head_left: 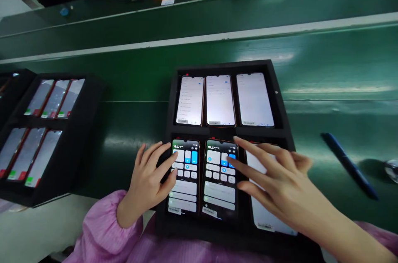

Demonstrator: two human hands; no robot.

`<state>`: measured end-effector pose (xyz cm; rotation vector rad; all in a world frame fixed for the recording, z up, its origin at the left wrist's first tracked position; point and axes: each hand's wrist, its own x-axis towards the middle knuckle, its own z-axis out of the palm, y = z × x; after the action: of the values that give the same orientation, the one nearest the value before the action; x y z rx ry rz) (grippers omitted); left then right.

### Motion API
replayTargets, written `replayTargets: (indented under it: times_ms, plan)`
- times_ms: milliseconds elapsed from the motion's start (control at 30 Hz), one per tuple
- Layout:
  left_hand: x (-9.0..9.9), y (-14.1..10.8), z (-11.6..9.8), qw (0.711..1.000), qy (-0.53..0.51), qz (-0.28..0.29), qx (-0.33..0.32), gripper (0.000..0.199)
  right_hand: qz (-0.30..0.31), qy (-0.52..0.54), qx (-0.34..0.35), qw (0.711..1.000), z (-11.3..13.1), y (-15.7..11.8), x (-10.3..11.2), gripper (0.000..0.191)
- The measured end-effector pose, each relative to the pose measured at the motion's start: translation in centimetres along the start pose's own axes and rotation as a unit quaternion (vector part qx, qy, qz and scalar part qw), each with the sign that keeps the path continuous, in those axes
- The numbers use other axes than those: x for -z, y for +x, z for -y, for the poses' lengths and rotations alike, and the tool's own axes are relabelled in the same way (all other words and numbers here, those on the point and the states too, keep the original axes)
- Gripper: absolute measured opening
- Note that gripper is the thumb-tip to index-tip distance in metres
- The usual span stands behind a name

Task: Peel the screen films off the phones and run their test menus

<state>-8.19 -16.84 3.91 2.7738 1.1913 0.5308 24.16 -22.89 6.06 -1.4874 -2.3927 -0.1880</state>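
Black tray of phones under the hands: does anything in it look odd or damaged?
Nothing in the black tray looks plainly damaged. Only the near left phone and near middle phone stand out: dark control panels, while the other four phones show pale screens.

Two lit phones [183, 187] showing 16:27 lie face-up in a black tray [217, 232].

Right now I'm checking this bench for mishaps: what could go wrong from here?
The right hand spreads partly over the lower right phone, so it might tap that one by accident. The left hand's fingertips are at small tiles, so the wrong one could get pressed. The blue pen lies loose and might get knocked.
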Motion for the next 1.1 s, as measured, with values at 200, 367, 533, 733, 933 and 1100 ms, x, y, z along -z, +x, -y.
replayTargets:
  times_ms: [200,367,533,733,933,1100]
  plan:
    - [-0.3,0.0,0.0,1.000,0.001,-0.009,-0.005,0.036,0.036,0.003,0.026,0.999,1.6,3.2,-1.5,0.054]
    - [-0.5,-0.2,0.1,1.000,-0.020,-0.016,-0.012,0.039,0.040,0.029,0.011,0.999,1.1,3.3,-2.0,0.052]
    - [-0.9,-0.5,0.4,0.999,-0.033,-0.025,-0.023,0.044,0.037,0.055,-0.008,0.998,1.1,3.4,-2.2,0.049]
    - [-1.3,-0.9,0.7,0.998,-0.052,-0.026,-0.022,0.046,0.042,0.074,0.004,0.996,0.8,3.7,-1.9,0.049]
    - [-0.5,0.6,0.3,0.997,-0.034,-0.053,-0.039,0.040,-0.050,0.018,-0.189,0.981,-8.8,5.7,-0.8,0.054]
    - [-0.4,3.0,-0.9,0.995,-0.039,-0.038,-0.081,0.043,0.001,0.033,-0.307,0.951,-16.0,7.8,-2.8,0.056]
